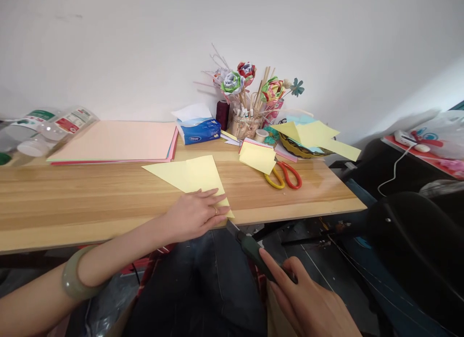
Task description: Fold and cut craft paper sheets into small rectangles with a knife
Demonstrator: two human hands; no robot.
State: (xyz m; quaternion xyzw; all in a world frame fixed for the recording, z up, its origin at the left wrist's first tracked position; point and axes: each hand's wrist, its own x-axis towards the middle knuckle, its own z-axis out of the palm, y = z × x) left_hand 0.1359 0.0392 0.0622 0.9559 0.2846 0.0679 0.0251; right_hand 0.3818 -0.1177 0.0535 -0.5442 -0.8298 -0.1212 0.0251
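Note:
A folded sheet of yellow paper (192, 175) lies near the table's front edge, its pointed corner reaching left. My left hand (199, 212) rests flat on its lower part with the fingers stretched out, a ring on one finger. In my right hand (308, 293) is a utility knife (253, 252) with a dark green handle. The blade points up and left, its tip at the paper's near corner by my left fingertips. Whether the blade touches the paper I cannot tell.
Red-and-yellow-handled scissors (284, 175) lie partly under small yellow paper pieces (257, 156). Behind are a tissue pack (199, 130), a holder with paper flowers (246, 126), and a basket (299, 148) with yellow paper. Pink paper sheets (116, 139) and plastic bottles (68, 124) lie left.

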